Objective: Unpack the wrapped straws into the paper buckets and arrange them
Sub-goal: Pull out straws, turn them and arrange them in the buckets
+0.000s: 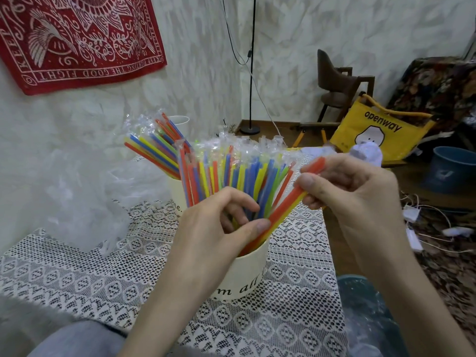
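Observation:
A cream paper bucket (247, 273) with black lettering stands on the lace cloth, full of wrapped straws (239, 173) in red, blue, yellow and green. My left hand (219, 228) reaches into its mouth, thumb pressed against a red and a yellow straw (286, 210) that lean out to the right. My right hand (345, 184) pinches the upper ends of those two straws. Behind it a second cream bucket (176, 191) holds more wrapped straws (154, 148) fanned to the left.
A heap of clear plastic wrapping (77, 202) lies on the lace-covered table (77, 274) at left. A yellow bag (378, 130), a blue bin (450, 168), cables and a chair are on the floor at right. A blue container (365, 305) sits by the table's right edge.

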